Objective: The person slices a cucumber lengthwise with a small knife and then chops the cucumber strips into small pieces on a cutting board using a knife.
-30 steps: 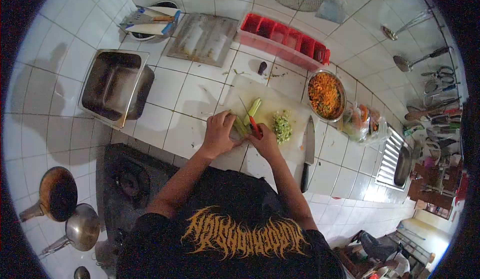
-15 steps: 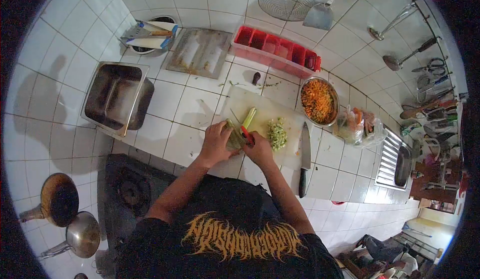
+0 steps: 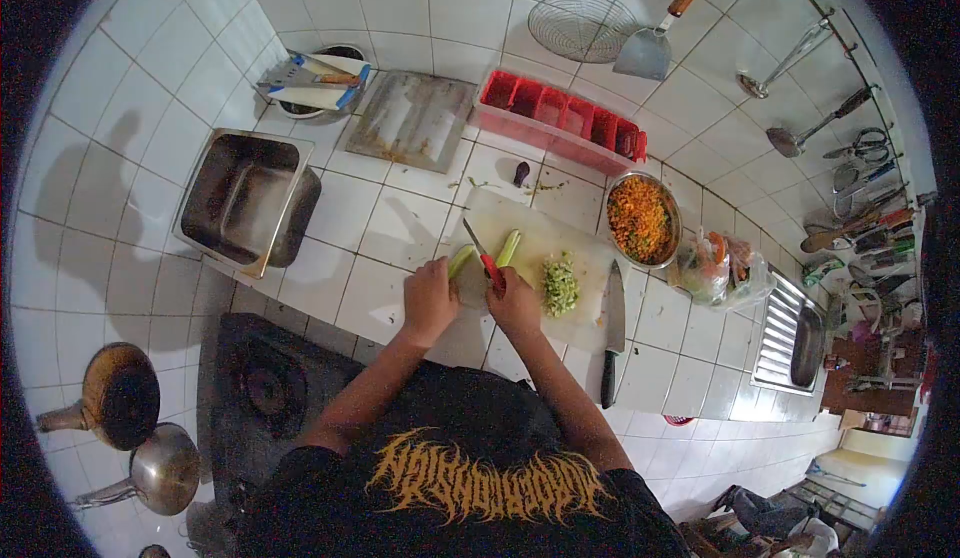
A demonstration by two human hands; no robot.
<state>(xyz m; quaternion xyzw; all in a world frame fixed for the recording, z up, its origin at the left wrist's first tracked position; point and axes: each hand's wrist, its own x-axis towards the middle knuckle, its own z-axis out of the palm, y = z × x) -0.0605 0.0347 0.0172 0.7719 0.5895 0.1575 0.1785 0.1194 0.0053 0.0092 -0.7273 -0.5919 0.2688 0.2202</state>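
My left hand (image 3: 430, 300) is closed round the lower end of a pale green vegetable piece (image 3: 460, 260) at the left part of the white cutting board (image 3: 585, 248). My right hand (image 3: 514, 303) grips a small knife (image 3: 489, 266) by its red handle, its blade pointing up and left. Between the knife and a heap of chopped green pieces (image 3: 560, 284) lies another long green piece (image 3: 510, 247). A large knife with a black handle (image 3: 615, 310) rests along the board's right edge.
Behind the board are a red compartment box (image 3: 560, 118) and a dark small object (image 3: 521, 173). A bowl of shredded orange vegetables (image 3: 642, 220) and plastic bags (image 3: 722, 270) stand right. Left are a metal tray (image 3: 412, 120) and a deep steel pan (image 3: 240, 203). The stove (image 3: 265, 383) is lower left.
The small knife and my right hand have moved away from the piece in my left hand. My left hand has turned and shows its back. The camera view has shifted slightly.
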